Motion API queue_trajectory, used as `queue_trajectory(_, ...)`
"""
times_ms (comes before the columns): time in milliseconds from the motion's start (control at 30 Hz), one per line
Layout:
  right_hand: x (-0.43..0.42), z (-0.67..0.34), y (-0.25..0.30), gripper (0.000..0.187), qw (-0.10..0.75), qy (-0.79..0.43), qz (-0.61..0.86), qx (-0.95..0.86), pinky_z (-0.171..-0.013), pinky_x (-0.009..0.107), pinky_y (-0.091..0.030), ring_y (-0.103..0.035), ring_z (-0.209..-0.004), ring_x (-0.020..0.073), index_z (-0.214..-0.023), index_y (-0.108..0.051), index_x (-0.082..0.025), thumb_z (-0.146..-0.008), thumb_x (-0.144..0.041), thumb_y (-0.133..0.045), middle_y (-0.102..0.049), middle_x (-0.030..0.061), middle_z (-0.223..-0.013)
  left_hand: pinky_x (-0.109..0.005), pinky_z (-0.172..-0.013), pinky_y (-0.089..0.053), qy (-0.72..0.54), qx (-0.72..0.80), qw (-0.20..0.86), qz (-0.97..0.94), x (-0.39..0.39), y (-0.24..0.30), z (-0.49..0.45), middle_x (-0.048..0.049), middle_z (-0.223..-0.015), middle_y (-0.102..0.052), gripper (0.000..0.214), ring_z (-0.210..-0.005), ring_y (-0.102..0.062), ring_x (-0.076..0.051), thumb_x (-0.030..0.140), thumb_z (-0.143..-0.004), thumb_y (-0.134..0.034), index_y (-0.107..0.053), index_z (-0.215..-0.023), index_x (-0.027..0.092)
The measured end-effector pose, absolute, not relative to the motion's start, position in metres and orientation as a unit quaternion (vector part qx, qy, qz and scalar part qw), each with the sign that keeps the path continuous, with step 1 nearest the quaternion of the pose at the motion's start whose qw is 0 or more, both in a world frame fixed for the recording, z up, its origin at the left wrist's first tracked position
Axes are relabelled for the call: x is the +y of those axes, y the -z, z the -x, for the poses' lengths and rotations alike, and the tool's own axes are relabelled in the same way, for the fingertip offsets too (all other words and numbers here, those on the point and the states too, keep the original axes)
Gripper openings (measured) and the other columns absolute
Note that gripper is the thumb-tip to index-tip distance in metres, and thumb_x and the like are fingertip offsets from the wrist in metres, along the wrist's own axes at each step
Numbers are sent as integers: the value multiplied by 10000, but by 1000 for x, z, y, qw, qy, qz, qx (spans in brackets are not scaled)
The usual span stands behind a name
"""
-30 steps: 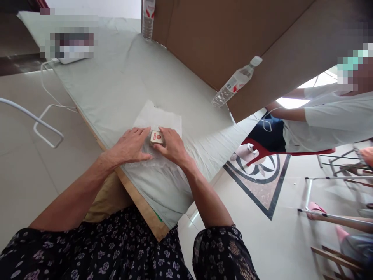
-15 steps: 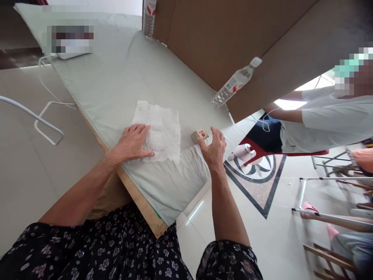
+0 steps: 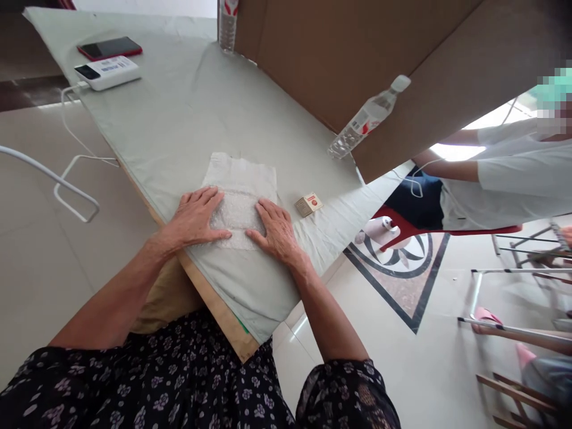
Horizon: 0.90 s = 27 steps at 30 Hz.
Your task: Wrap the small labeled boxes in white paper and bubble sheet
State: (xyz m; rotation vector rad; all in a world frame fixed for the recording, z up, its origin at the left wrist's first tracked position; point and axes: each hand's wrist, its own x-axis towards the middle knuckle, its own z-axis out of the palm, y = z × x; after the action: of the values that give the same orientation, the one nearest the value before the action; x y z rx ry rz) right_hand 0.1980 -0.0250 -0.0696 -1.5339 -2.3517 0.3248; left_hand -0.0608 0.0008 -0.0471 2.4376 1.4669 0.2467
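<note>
A white sheet of bubble wrap (image 3: 241,187) lies flat on the pale green cloth covering the table (image 3: 179,119). My left hand (image 3: 194,217) rests palm down on the sheet's near left part, fingers stretched out. My right hand (image 3: 277,229) lies flat on its near right edge, fingers spread. Both hands hold nothing. A small cardboard box with a red mark (image 3: 308,204) sits on the cloth just right of the sheet, a short way beyond my right hand and not touched.
A clear water bottle (image 3: 364,119) leans against a big brown cardboard panel (image 3: 357,53) at the back. Another bottle (image 3: 227,24) stands far back. A white power bank (image 3: 107,72) and a phone (image 3: 109,47) lie far left. A person in white (image 3: 500,179) sits at right.
My right hand carried the small box off the sheet, set it down to the right, let go, then came back flat onto the sheet. My left hand stayed in place.
</note>
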Motion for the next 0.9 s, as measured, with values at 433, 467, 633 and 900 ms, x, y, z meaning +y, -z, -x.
queue_trajectory(433,-31,-201,75,664,190,-100,540,-813,-1243,543,-362,-467,-1510,337,-1491,-561,-187,-984,-615,-586,-537,171,-1598,-565,-1229,-298,-166,513,124,-833,-13,61,50,-192,-1603,-511,785,-1495,-432,-413,548,-860,-692,-497,-1518,168)
queue_trajectory(467,-32,-202,76,636,197,-97,539,-813,-1233,536,-376,-489,-1493,334,-1464,-586,-186,-978,-596,-609,-558,172,-1578,-564,-1230,-295,-165,517,124,-831,-13,62,50,-198,-1608,-502,814,-1496,-428,-415,554,-851,-695,-483,-1529,157)
queue_trajectory(633,-35,-215,74,306,287,-32,571,-769,-1168,513,-424,-609,-1358,299,-1162,-737,-233,-989,-456,-620,-710,124,-1379,-553,-1241,-276,-161,516,136,-830,-12,60,50,-187,-1617,-488,869,-1505,-412,-414,545,-818,-708,-448,-1555,165)
queue_trajectory(900,-12,-284,76,647,358,26,736,-574,-1057,635,-470,-609,-1275,382,-1372,-574,-192,-799,-460,-714,-640,208,-1416,-546,-1241,-263,-182,509,148,-829,-13,60,51,-173,-1608,-496,887,-1502,-407,-411,543,-808,-707,-417,-1570,193)
